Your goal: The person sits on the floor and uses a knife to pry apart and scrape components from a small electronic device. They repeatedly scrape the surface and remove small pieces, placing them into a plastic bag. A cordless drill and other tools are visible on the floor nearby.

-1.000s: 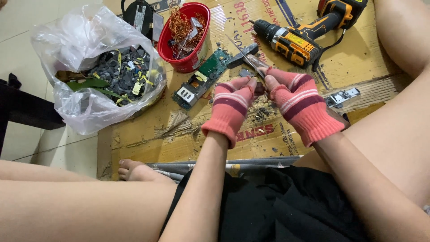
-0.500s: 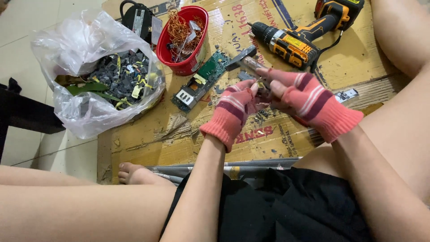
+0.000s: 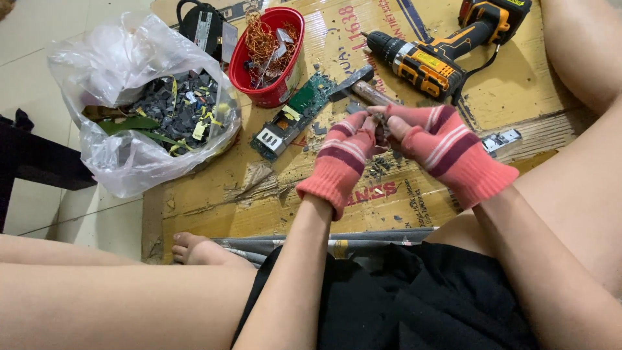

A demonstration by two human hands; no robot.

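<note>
Both hands wear pink knitted fingerless gloves with darker stripes and meet above the worn brown cardboard sheet (image 3: 402, 194). The left hand (image 3: 343, 155) and the right hand (image 3: 440, 146) press their fingertips together on a small dark part (image 3: 381, 124), pinched between them; what kind of part it is cannot be told. At ten o'clock from the hands lies a long green circuit board (image 3: 285, 120), and just beyond it a red plastic bowl (image 3: 256, 87) of tangled copper wire. At twelve o'clock a metal hammer head (image 3: 353, 81) rests on the cardboard. At one o'clock lies a yellow-and-black cordless drill (image 3: 434, 58). Far toward nine o'clock sits a clear plastic bag (image 3: 139, 97) of dark scrap pieces.
</note>
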